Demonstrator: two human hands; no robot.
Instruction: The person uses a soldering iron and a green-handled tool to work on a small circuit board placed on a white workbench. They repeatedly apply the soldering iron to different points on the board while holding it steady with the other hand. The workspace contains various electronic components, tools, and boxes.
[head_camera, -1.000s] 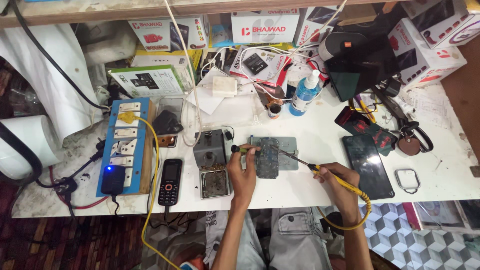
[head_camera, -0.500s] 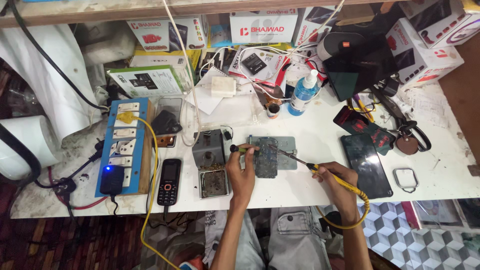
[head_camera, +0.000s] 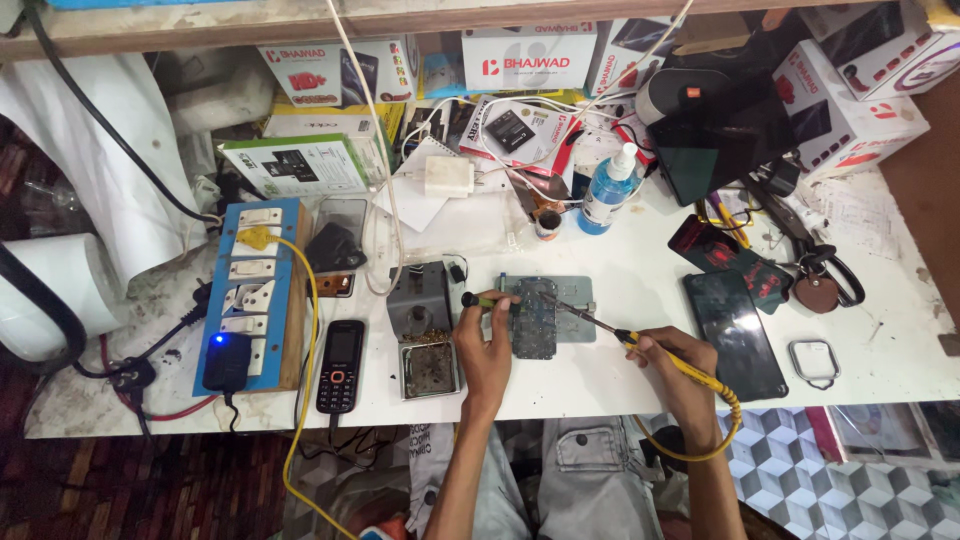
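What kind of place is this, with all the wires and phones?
Probably a phone repair bench. The right hand holds a soldering iron over a circuit board; a keypad phone and a power strip lie on the table.

White and red boxes (head_camera: 530, 58) line the bench's back edge.

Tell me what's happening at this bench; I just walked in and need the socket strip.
A person is working on a circuit board lying on a grey holder plate. Their right hand holds a yellow-handled soldering iron, tip on the board; their left hand holds a green-handled tool at its edge. The blue socket strip lies left, with plugs in it.
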